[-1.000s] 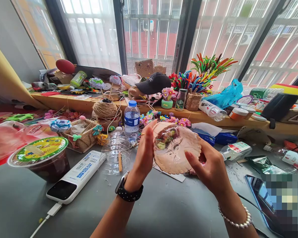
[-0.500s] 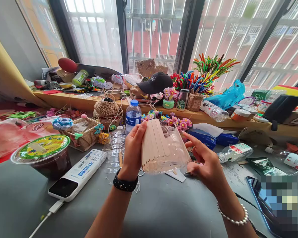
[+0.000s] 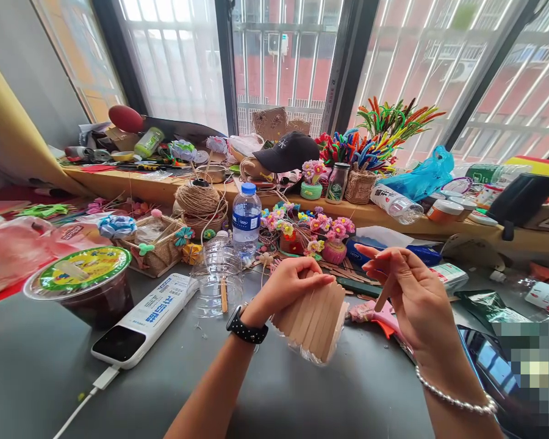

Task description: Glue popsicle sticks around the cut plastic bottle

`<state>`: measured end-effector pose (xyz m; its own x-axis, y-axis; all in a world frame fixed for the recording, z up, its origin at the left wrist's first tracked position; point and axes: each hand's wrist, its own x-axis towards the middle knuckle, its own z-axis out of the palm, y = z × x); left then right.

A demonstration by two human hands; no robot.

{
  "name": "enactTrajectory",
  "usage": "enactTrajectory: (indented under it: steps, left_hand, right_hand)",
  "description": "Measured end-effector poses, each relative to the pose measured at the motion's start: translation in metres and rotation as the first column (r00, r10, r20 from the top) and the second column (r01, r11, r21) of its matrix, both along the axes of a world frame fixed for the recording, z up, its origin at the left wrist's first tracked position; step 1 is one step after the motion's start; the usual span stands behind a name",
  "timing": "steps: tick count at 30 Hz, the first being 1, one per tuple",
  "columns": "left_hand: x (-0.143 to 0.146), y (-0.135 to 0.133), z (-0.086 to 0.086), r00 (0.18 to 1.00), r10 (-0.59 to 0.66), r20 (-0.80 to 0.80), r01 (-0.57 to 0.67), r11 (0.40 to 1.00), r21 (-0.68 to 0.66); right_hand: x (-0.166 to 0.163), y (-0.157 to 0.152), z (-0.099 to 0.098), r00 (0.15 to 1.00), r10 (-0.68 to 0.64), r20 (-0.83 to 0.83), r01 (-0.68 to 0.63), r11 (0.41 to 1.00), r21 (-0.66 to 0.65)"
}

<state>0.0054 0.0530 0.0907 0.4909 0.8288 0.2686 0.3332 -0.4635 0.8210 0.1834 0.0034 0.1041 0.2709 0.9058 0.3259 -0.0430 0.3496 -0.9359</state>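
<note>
My left hand (image 3: pixel 289 285) is closed on the upper end of a cut clear plastic bottle (image 3: pixel 318 357), which it holds tilted above the table. Flat wooden craft sticks (image 3: pixel 308 320) cover the side turned to me, set next to each other; clear plastic shows along the lower edge. In a pinch between thumb and fingers, my right hand (image 3: pixel 409 289) has a single craft stick (image 3: pixel 384 296), apart from the bottle. Behind that hand lies a pink glue gun (image 3: pixel 387 317) on the table.
To the left are a clear bottle piece (image 3: pixel 215 283), a white phone-like device (image 3: pixel 141 323) on a cable and a lidded cup (image 3: pixel 85 286). A water bottle (image 3: pixel 247 219) and pink flowers (image 3: pixel 336 235) stand behind. A tablet (image 3: pixel 485 360) lies at the right.
The bottle has turned, so sticks now cover its near side, and it sits lower and further right. My right hand has moved away to the right, a stick pinched in it.
</note>
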Motion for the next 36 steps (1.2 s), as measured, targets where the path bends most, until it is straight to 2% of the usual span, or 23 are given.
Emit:
enactTrajectory:
  steps: [3,5,9,12,15,17,22,24,26,31,36]
  left_hand:
    - [-0.002,0.004,-0.003,0.993,-0.084,-0.086,0.081,0.996,-0.037]
    - [-0.005,0.004,-0.002,0.982,-0.08,-0.17,0.079,0.997,-0.009]
    - [-0.016,-0.004,0.009,0.931,-0.02,-0.365,0.058,0.994,0.095]
    - [-0.025,-0.011,0.017,0.903,-0.084,-0.421,0.116,0.992,0.05]
    - [-0.034,-0.014,0.023,0.873,-0.192,-0.448,0.197,0.98,-0.035]
    - [-0.039,-0.014,0.025,0.857,-0.216,-0.469,0.208,0.976,-0.068]
    - [-0.042,-0.009,0.023,0.872,-0.132,-0.471,0.088,0.989,-0.115]
    - [-0.042,-0.007,0.021,0.881,-0.101,-0.462,0.054,0.992,-0.115]
    - [-0.041,-0.006,0.02,0.878,-0.13,-0.461,0.076,0.988,-0.134]
    - [-0.041,-0.003,0.02,0.869,-0.251,-0.427,0.193,0.965,-0.176]
    - [-0.042,0.001,0.018,0.884,-0.244,-0.398,0.199,0.968,-0.151]
  right_hand:
    - [0.001,0.002,-0.003,0.999,0.039,-0.016,-0.039,0.999,-0.021]
    - [0.003,0.004,-0.005,0.999,0.039,0.033,-0.039,0.999,0.0]
    - [0.005,0.006,-0.008,0.983,-0.045,0.179,0.038,0.998,0.042]
    - [0.005,0.006,-0.009,0.974,0.0,0.225,0.001,1.0,-0.003]
    - [0.005,0.007,-0.01,0.982,0.056,0.182,-0.039,0.995,-0.096]
    - [0.007,0.007,-0.01,0.991,0.065,0.116,-0.047,0.987,-0.152]
    - [0.006,0.009,-0.013,0.987,0.152,0.059,-0.136,0.966,-0.222]
    - [-0.001,0.009,-0.015,0.965,0.247,0.089,-0.211,0.932,-0.296]
    - [-0.01,0.01,-0.018,0.928,0.35,0.125,-0.285,0.887,-0.362]
    - [-0.026,0.013,-0.023,0.847,0.497,0.188,-0.427,0.848,-0.314]
    - [-0.023,0.015,-0.026,0.838,0.468,0.282,-0.393,0.875,-0.283]
